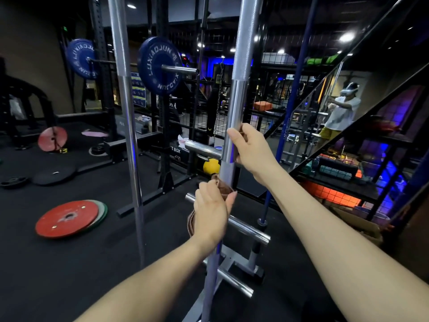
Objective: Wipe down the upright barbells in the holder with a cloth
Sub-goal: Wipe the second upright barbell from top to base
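Two upright silver barbells rise in front of me. The nearer barbell (234,108) stands at centre, and my right hand (249,147) grips its smooth section about midway up. Below it, my left hand (212,210) holds a brown cloth (224,188) wrapped against the same bar; part of the cloth hangs down behind the wrist. A second barbell (128,117) stands to the left, untouched. A thin blue bar (291,108) stands upright to the right. The bars' lower ends sit in a grey metal holder (232,267) with chrome pegs on the floor.
A squat rack holds a loaded bar with blue plates (159,65). Red and green plates (69,218) lie on the black floor at left, with black plates (53,174) and a pink plate (52,138) farther back. A staircase (348,159) rises at right; a person (341,112) stands behind it.
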The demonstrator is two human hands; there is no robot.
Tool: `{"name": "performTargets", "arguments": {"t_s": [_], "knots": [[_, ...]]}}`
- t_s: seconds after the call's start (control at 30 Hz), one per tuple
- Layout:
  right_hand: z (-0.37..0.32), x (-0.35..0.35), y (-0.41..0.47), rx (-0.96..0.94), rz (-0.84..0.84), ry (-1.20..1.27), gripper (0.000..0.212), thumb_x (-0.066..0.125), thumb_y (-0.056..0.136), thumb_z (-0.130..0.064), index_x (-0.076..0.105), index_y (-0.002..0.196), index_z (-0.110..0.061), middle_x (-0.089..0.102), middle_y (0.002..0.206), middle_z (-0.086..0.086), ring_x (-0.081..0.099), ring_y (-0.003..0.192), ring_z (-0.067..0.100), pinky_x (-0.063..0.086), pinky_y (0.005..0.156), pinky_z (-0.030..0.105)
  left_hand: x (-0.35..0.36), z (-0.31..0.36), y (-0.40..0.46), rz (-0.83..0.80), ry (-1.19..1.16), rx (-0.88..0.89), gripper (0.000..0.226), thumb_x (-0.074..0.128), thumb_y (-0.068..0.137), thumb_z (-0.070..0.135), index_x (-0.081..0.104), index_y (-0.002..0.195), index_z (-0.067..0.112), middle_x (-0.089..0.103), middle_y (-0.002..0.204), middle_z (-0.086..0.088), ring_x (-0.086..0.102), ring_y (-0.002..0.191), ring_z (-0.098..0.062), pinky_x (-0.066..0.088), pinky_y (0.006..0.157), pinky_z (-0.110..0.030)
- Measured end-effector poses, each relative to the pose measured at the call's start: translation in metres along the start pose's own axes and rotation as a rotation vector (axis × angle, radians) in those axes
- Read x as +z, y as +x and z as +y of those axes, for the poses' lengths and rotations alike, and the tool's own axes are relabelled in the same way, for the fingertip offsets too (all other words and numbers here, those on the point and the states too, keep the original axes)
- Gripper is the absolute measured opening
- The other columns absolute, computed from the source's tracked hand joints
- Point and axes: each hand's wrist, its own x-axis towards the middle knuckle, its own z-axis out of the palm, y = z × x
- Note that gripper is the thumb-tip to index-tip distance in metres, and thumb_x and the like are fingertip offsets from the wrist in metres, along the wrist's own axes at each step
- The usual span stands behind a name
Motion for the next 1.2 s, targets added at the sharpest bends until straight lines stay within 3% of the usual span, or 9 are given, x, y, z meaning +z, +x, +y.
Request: {"name": "performTargets", "arguments": {"t_s": [0.1, 0.2, 0.33, 0.47, 0.67, 0.77, 0.93, 1.1, 1.2], "knots": [[-0.001, -0.002, 0.001, 0.019, 0.003, -0.012, 0.031, 0.046, 0.098, -0.038, 0.050, 0.089, -0.009, 0.050, 0.079, 0.012, 0.050, 0.072, 0.025, 0.050, 0.078, 0.051, -0.012, -0.007, -0.002, -0.103, -0.104, -0.041, 0.032, 0.046, 0.091, 0.041, 0.052, 0.101, 0.011, 0.047, 0.101, -0.004, 0.049, 0.094, -0.023, 0.046, 0.082, -0.043], [0.002, -0.003, 0.000, 0.020, 0.018, -0.018, 0.033, 0.047, 0.097, -0.040, 0.049, 0.086, -0.009, 0.049, 0.077, 0.012, 0.050, 0.072, 0.026, 0.048, 0.082, 0.056, -0.035, 0.019, 0.029, 0.070, -0.293, 0.025, 0.024, 0.050, 0.094, 0.031, 0.053, 0.103, 0.009, 0.049, 0.101, -0.006, 0.050, 0.094, -0.024, 0.043, 0.083, -0.042], [0.007, -0.005, 0.000, 0.006, 0.003, 0.021, 0.030, 0.051, 0.096, -0.037, 0.050, 0.086, -0.008, 0.045, 0.074, 0.005, 0.044, 0.071, 0.021, 0.047, 0.072, 0.049, -0.027, 0.041, 0.047, 0.172, -0.204, 0.089, 0.044, 0.042, 0.090, 0.042, 0.053, 0.110, 0.005, 0.049, 0.103, -0.013, 0.047, 0.094, -0.029, 0.043, 0.080, -0.043], [0.007, -0.005, -0.001, 0.016, -0.024, 0.019, 0.028, 0.050, 0.096, -0.038, 0.050, 0.088, -0.011, 0.045, 0.078, 0.006, 0.044, 0.074, 0.022, 0.048, 0.082, 0.059, 0.001, 0.013, 0.005, 0.081, -0.087, 0.007, 0.052, 0.037, 0.085, 0.051, 0.053, 0.105, 0.005, 0.046, 0.101, -0.011, 0.046, 0.092, -0.027, 0.047, 0.078, -0.047], [0.009, -0.004, 0.002, 0.011, -0.006, 0.007, 0.025, 0.050, 0.096, -0.037, 0.047, 0.080, -0.019, 0.046, 0.073, -0.002, 0.045, 0.073, 0.019, 0.049, 0.080, 0.051, -0.023, 0.021, 0.037, 0.120, -0.240, 0.085, 0.045, 0.035, 0.091, 0.044, 0.052, 0.100, 0.004, 0.050, 0.097, -0.012, 0.046, 0.090, -0.026, 0.042, 0.080, -0.045], [0.010, -0.001, 0.003, 0.017, -0.013, 0.016, 0.025, 0.050, 0.095, -0.038, 0.049, 0.082, -0.018, 0.048, 0.073, -0.002, 0.047, 0.073, 0.021, 0.049, 0.083, 0.061, -0.022, 0.026, 0.041, 0.175, -0.284, 0.078, 0.041, 0.040, 0.091, 0.043, 0.053, 0.102, 0.006, 0.049, 0.100, -0.009, 0.044, 0.092, -0.022, 0.041, 0.080, -0.042], [0.012, -0.001, 0.002, -0.036, -0.037, 0.016, 0.023, 0.048, 0.097, -0.036, 0.051, 0.090, -0.015, 0.050, 0.081, 0.006, 0.052, 0.079, 0.034, 0.049, 0.085, 0.059, 0.011, 0.001, -0.007, 0.024, -0.108, 0.065, 0.079, 0.043, 0.081, 0.068, 0.035, 0.127, 0.004, 0.041, 0.119, -0.015, 0.041, 0.105, -0.029, 0.041, 0.090, -0.041], [0.011, -0.003, 0.004, -0.019, -0.039, 0.011, 0.026, 0.047, 0.098, -0.038, 0.043, 0.079, -0.021, 0.042, 0.073, 0.000, 0.043, 0.072, 0.020, 0.049, 0.080, 0.055, -0.009, 0.003, 0.010, -0.020, -0.208, 0.111, 0.044, 0.049, 0.086, 0.045, 0.049, 0.108, 0.006, 0.042, 0.105, -0.006, 0.042, 0.096, -0.022, 0.046, 0.082, -0.043], [0.014, -0.005, 0.005, -0.036, -0.044, -0.001, 0.028, 0.047, 0.098, -0.037, 0.039, 0.075, -0.022, 0.037, 0.067, -0.004, 0.038, 0.065, 0.015, 0.042, 0.068, 0.042, -0.023, 0.013, 0.027, 0.062, -0.302, 0.117, 0.035, 0.052, 0.088, 0.036, 0.049, 0.111, 0.010, 0.040, 0.102, 0.001, 0.046, 0.095, -0.019, 0.046, 0.081, -0.036]]}}
